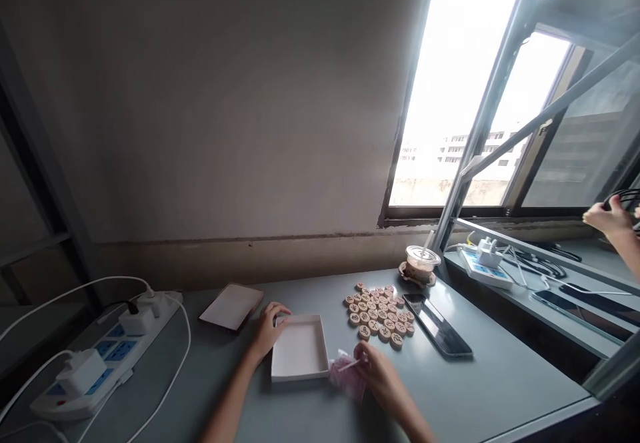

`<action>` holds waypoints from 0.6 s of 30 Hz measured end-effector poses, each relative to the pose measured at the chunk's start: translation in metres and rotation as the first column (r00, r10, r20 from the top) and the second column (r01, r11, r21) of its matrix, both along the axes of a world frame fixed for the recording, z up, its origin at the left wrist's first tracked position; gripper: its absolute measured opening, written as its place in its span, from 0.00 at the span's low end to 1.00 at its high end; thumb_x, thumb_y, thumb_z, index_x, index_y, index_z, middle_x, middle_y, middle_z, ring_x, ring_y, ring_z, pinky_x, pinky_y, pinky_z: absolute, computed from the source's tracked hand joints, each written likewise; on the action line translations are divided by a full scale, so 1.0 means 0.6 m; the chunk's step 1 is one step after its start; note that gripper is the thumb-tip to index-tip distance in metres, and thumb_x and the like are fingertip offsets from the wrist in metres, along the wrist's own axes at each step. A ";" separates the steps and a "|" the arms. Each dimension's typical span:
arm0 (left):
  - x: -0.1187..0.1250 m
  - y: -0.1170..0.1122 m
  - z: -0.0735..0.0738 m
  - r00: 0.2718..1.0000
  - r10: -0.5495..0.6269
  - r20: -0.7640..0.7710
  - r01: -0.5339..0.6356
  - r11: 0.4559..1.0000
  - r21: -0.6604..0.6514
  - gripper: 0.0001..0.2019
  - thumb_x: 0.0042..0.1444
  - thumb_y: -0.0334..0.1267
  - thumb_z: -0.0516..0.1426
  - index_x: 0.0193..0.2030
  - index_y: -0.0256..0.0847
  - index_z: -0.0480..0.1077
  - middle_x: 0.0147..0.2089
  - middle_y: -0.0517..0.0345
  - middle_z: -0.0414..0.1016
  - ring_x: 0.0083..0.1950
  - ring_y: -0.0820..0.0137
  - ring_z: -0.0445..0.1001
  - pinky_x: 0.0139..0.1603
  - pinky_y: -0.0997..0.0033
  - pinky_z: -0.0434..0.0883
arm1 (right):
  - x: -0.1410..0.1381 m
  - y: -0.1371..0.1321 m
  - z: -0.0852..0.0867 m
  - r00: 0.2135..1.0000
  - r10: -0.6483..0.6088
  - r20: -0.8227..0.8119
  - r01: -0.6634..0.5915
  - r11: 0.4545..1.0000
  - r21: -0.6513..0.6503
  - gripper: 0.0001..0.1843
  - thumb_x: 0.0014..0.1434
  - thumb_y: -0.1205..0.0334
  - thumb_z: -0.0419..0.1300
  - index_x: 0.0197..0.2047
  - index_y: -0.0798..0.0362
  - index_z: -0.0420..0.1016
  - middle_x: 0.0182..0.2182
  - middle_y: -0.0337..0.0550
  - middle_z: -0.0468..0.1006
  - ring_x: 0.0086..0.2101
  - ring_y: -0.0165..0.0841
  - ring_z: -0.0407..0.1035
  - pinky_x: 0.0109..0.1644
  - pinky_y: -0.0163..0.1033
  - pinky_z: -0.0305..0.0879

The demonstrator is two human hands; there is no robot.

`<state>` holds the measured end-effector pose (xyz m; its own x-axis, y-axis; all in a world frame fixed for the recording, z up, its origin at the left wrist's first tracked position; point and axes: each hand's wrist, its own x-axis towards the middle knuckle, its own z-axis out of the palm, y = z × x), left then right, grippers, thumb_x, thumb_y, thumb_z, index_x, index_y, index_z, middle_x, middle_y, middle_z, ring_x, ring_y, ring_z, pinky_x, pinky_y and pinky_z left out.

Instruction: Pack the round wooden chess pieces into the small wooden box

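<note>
1. Here's your right hand point(376, 368), its grip pinched together on a crumpled pink bag point(349, 378), blurred, just beside the lower right corner of the white box.
2. Over to your left hand point(267, 336): it's on the upper left corner of that white box point(300, 348), and I can't tell whether this grip is clamped on the wall.
3. The box lies open side up on the grey surface point(500, 390), between your two hands.
4. Beyond your right hand, there's a cluster of round wooden pieces point(383, 313) with characters on top, spread flat.
5. Right of them, a dark tablet point(437, 324); behind, a lidded cup point(421, 263) with a straw.
6. Far left, a white power strip point(113, 350) carries plugs.
</note>
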<state>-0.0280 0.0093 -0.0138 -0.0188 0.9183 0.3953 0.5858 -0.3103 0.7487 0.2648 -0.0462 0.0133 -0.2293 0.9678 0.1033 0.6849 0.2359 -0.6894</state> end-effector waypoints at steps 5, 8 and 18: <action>0.006 -0.003 0.006 1.000 0.003 0.021 -0.002 0.999 -0.034 0.05 0.51 0.35 0.54 0.32 0.43 0.72 0.37 0.55 0.74 0.44 0.65 0.72 0.48 0.65 0.68 | -0.043 0.049 0.063 0.931 0.195 -0.308 -0.211 0.977 -0.021 0.10 0.54 0.62 0.55 0.40 0.51 0.70 0.38 0.44 0.76 0.38 0.35 0.70 0.40 0.37 0.67; 0.003 -0.005 0.013 0.999 0.018 0.044 -0.016 0.999 -0.043 0.05 0.51 0.33 0.54 0.31 0.42 0.72 0.37 0.55 0.74 0.43 0.66 0.73 0.47 0.66 0.69 | -0.110 0.082 0.082 0.920 0.340 -0.195 -0.353 0.935 -0.034 0.11 0.56 0.62 0.55 0.43 0.50 0.72 0.40 0.43 0.77 0.40 0.36 0.71 0.40 0.36 0.67; -0.008 -0.004 0.015 0.992 0.000 0.128 0.011 0.996 -0.085 0.07 0.57 0.35 0.53 0.37 0.40 0.73 0.42 0.54 0.75 0.41 0.68 0.73 0.45 0.68 0.70 | -0.163 0.099 0.032 0.912 0.313 0.263 -0.352 0.929 0.116 0.21 0.55 0.71 0.53 0.52 0.47 0.66 0.48 0.42 0.77 0.44 0.36 0.71 0.48 0.41 0.56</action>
